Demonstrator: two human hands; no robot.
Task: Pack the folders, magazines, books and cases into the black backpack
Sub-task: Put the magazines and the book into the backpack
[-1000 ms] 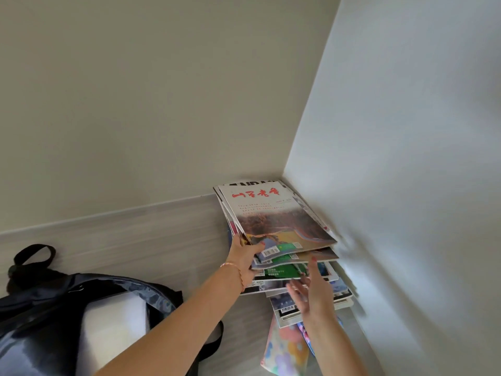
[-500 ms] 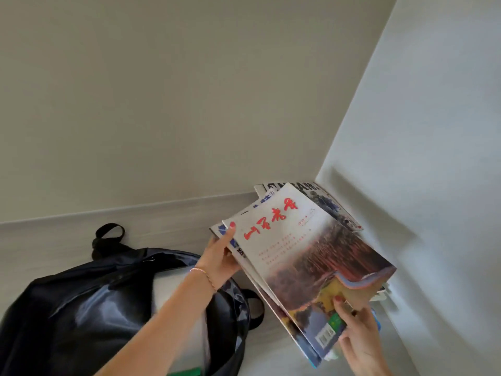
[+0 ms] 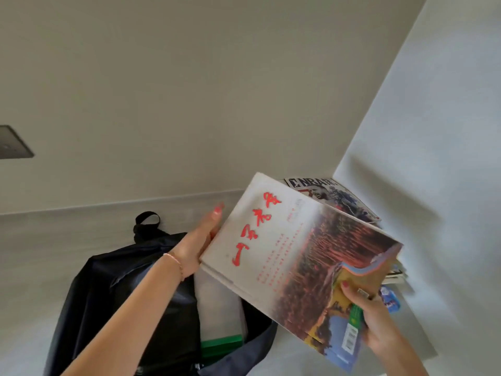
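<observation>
I hold a small stack of magazines (image 3: pixel 292 256), the top one with red brush lettering on a white cover and a reddish landscape photo. My left hand (image 3: pixel 198 245) grips its left edge, and my right hand (image 3: pixel 371 318) pinches the lower right corner, thumb on top. The stack hangs tilted over the open black backpack (image 3: pixel 130 294), which lies on the pale wood-grain table (image 3: pixel 54 253). Inside the backpack's mouth I see a white folder (image 3: pixel 217 308) and a green edge (image 3: pixel 221 346).
More magazines remain piled in the corner at the right, a basketball magazine (image 3: pixel 333 196) on top. A blue-patterned item (image 3: pixel 390 299) pokes out beside my right hand. Walls close the table at the back and right. A dark wall plate (image 3: pixel 13 143) sits far left.
Both hands lifted the top magazines off the corner pile, turned them and carried them left over the backpack's opening. The view swung left and down.
</observation>
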